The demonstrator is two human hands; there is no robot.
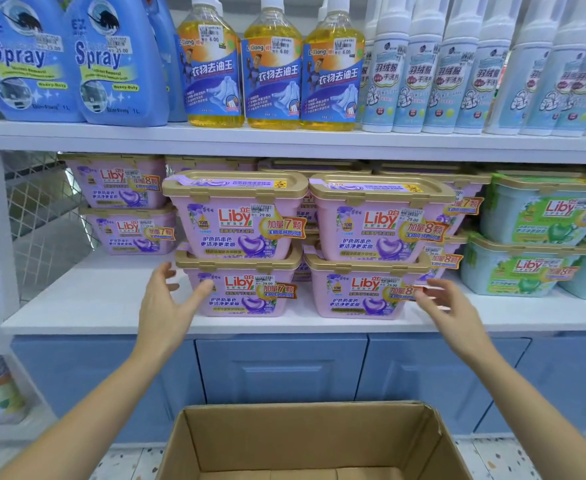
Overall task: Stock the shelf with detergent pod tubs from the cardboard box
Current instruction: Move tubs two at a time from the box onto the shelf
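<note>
Pink detergent pod tubs with gold lids stand two high at the front of the white shelf (87,306): a left stack with top tub (236,216) and bottom tub (239,289), and a right stack with top tub (381,220) and bottom tub (360,289). More pink tubs (125,209) sit further back at the left. My left hand (167,303) is open, its thumb touching the left bottom tub's left side. My right hand (450,306) is open beside the right bottom tub's right corner. The cardboard box (305,441) stands open below; the part of its inside that shows holds nothing.
Green pod tubs (540,233) are stacked at the shelf's right. The upper shelf carries blue spray bottles (77,60), yellow bottles (270,67) and white foam bottles (457,71). Blue cabinet doors (281,368) sit under the shelf. A wire mesh panel (38,209) closes the left end.
</note>
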